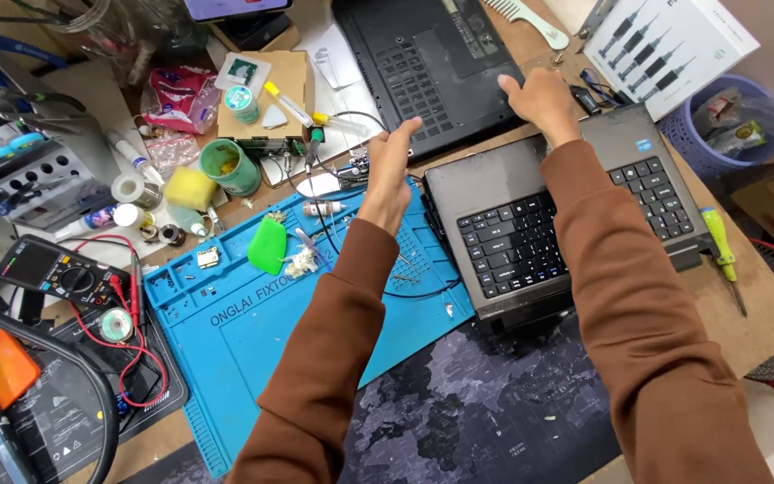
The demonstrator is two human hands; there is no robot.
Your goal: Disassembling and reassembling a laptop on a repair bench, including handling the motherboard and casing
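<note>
My left hand [389, 170], fingers apart and holding nothing, reaches toward the near left edge of a black laptop base cover [432, 63] lying at the back of the desk. On that cover's near right edge rests my right hand [544, 100], fingers pressed down on it. A grey laptop keyboard deck [548, 229] with black keys lies under my right forearm, right of the blue repair mat [253, 323]. Both arms wear brown sleeves.
On the mat lie a green pick [268, 246], small screws and a black wire. A multimeter [51, 269] with red leads sits left, a green cup [230, 168] and yellow sponge [190, 188] behind. A yellow-green screwdriver [721, 251] lies right, a white tool box [665, 45] and blue basket [727, 125] beyond.
</note>
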